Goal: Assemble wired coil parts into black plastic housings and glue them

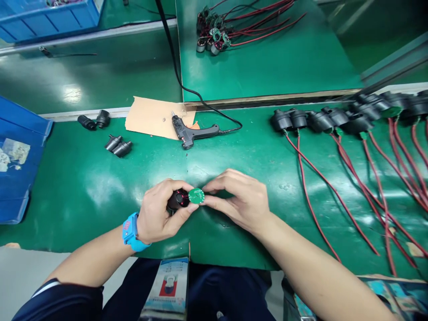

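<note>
My left hand (163, 209), with a blue watch on its wrist, is wrapped around a black plastic housing (176, 200). Beside the housing's opening, a round green circuit board (196, 196) is pinched at its right edge between the thumb and forefinger of my right hand (239, 198). Thin reddish wires seem to run between the board and the housing. My left fingertips come close to the board's left edge; whether they touch it I cannot tell. Both hands are above the green mat near the front edge.
A black glue gun (195, 132) lies partly on tan cardboard (143, 117), its cord running up. Loose black housings (118, 146) are at left, by a blue bin (20, 165). Several housings with red wires (321, 120) line the right. Wired boards (214, 33) lie on the raised shelf.
</note>
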{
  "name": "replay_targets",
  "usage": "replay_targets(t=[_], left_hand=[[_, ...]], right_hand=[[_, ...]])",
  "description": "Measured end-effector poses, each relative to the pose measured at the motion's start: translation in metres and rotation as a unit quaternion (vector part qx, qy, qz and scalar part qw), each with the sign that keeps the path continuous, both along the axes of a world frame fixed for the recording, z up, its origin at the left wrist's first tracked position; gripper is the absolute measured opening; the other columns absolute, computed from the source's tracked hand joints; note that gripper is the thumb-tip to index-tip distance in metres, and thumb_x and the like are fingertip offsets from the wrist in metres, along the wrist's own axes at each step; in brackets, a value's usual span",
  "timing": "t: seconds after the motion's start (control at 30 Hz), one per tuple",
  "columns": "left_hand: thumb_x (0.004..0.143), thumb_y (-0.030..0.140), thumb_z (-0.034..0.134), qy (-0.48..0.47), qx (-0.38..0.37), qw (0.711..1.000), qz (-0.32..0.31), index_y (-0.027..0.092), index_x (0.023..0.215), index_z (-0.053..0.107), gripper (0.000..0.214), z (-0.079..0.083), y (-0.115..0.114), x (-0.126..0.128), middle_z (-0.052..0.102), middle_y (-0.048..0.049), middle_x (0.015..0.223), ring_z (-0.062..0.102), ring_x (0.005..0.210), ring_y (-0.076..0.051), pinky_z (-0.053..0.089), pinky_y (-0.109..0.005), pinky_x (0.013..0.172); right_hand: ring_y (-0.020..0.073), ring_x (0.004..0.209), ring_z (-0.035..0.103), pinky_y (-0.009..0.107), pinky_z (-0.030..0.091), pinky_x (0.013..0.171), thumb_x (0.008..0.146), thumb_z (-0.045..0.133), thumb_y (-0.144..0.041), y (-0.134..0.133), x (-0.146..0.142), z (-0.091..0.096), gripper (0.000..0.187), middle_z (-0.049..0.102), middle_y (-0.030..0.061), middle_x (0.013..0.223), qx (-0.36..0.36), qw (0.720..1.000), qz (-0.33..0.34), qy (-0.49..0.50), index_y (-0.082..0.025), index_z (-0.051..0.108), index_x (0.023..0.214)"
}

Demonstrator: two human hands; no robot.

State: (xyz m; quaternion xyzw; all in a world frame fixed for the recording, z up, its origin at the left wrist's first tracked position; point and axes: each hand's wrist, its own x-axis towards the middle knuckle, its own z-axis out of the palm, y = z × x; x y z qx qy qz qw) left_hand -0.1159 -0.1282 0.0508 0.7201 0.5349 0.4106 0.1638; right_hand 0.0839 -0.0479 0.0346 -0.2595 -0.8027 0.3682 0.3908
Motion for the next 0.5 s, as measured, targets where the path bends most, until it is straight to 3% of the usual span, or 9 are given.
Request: replay_targets(t=[0.1,0.2,0.3,0.4,0.5], left_hand=[[0.093,0.030,0.065,0.022,0.000,1.000,0.015,0.019,0.109,0.060,0.020,0.001,0.001,-0.006,0.070,-0.0028,0.086,0.066,0.071,-0.014,0.052,-0.026,0.066],[0.094,0.032,0.064,0.088,0.022,0.994,0.055,0.019,0.109,0.059,0.020,-0.002,0.005,-0.017,0.069,-0.0030,0.085,0.065,0.071,-0.016,0.051,-0.028,0.067],[0.096,0.033,0.062,0.137,0.039,0.987,0.078,0.019,0.110,0.059,0.020,-0.007,0.010,-0.027,0.069,-0.0028,0.087,0.065,0.074,-0.017,0.051,-0.029,0.069],[0.097,0.033,0.060,0.175,0.039,0.980,0.091,0.018,0.110,0.059,0.020,-0.010,0.013,-0.033,0.069,-0.0037,0.088,0.066,0.075,-0.019,0.050,-0.031,0.069],[0.098,0.034,0.058,0.196,0.038,0.974,0.104,0.016,0.109,0.060,0.021,-0.011,0.015,-0.036,0.070,-0.0050,0.089,0.067,0.077,-0.020,0.050,-0.032,0.068]], right_hand=[[0.0184,0.066,0.065,0.034,0.049,0.068,0.090,0.073,-0.040,0.015,0.002,0.000,0.019,0.074,0.0039,0.073,0.104,0.993,-0.025,-0.041,-0.022,0.070,0.086],[0.0266,0.094,0.067,0.041,0.049,0.084,0.096,0.063,-0.034,0.045,-0.002,0.001,0.021,0.075,0.0111,0.103,0.175,0.967,-0.091,-0.163,-0.019,0.068,0.110],[0.0330,0.120,0.057,0.047,0.042,0.098,0.094,0.053,-0.018,0.078,-0.019,-0.006,0.042,0.063,0.0171,0.133,0.223,0.920,-0.104,-0.304,-0.015,0.056,0.136],[0.0325,0.118,0.055,0.048,0.042,0.101,0.092,0.042,-0.008,0.101,-0.037,-0.022,0.051,0.064,0.0191,0.128,0.227,0.901,-0.078,-0.361,-0.012,0.052,0.142],[0.0317,0.107,0.057,0.046,0.046,0.094,0.094,0.037,-0.009,0.106,-0.041,-0.033,0.051,0.065,0.0201,0.116,0.235,0.898,-0.069,-0.365,-0.009,0.052,0.142]])
